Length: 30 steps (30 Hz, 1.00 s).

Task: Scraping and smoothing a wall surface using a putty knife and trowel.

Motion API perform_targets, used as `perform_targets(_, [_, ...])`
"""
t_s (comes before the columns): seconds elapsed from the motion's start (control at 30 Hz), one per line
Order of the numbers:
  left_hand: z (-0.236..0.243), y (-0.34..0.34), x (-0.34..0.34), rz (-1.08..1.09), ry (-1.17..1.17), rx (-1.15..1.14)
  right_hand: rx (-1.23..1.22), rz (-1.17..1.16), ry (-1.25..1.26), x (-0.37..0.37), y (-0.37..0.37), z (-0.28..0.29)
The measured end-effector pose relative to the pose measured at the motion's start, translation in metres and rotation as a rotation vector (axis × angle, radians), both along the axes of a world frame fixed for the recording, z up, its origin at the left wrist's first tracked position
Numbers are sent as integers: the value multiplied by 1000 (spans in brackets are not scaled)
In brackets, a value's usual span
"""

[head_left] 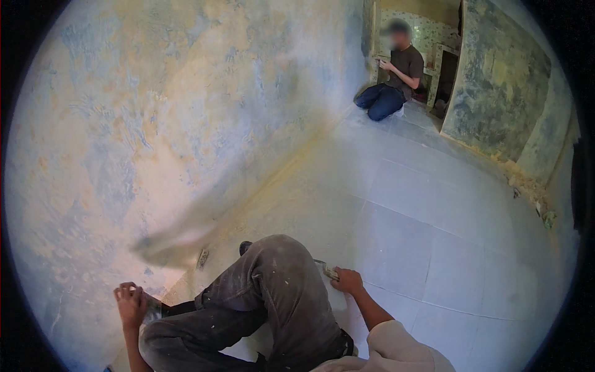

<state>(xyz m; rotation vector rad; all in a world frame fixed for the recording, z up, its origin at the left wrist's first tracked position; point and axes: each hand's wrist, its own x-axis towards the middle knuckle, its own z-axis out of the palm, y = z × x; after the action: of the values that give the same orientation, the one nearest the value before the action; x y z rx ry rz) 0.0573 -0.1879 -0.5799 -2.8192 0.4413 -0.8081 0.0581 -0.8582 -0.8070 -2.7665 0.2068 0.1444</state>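
Note:
My right hand (348, 281) is closed round the handle of a putty knife (328, 271), held low over the floor beside my raised knee. Part of its blade is hidden behind the knee. On the other side, my left hand (130, 304) is close to the wall with its fingers curled. They grip a flat grey plate (152, 308), perhaps a scraper blade, partly covered by the hand and my leg. The wall (167, 124) next to it has patchy plaster in cream, blue-grey and yellow.
My bent legs (279, 273) in dusty dark trousers fill the lower middle. A small patterned piece (202, 258) is at the wall's base. Tiled floor (458, 266) stretches right. Another person (406, 67) kneels by the far doorway. Debris (527, 195) lines the right wall (505, 80).

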Motion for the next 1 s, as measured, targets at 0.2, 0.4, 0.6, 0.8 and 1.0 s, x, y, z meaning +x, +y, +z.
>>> perform_targets(0.2, [-6, 85, -10, 213, 204, -1065, 20, 14, -14, 1, 5, 3])
perform_targets(0.4, [-80, 82, -29, -114, 382, -1748, 2, 7, 23, 0, 1, 0])
perform_targets(0.6, [-88, 86, -11, -14, 440, -1747, -12, -17, 34, 0, 0, -2])
perform_targets(0.8, [-78, 88, -1, 59, 606, -1591, -29, -25, 32, -1, 7, 5])
perform_targets(1.0, [-139, 120, -33, 31, 687, -1731, -12, -63, 77, -1, 10, 6])
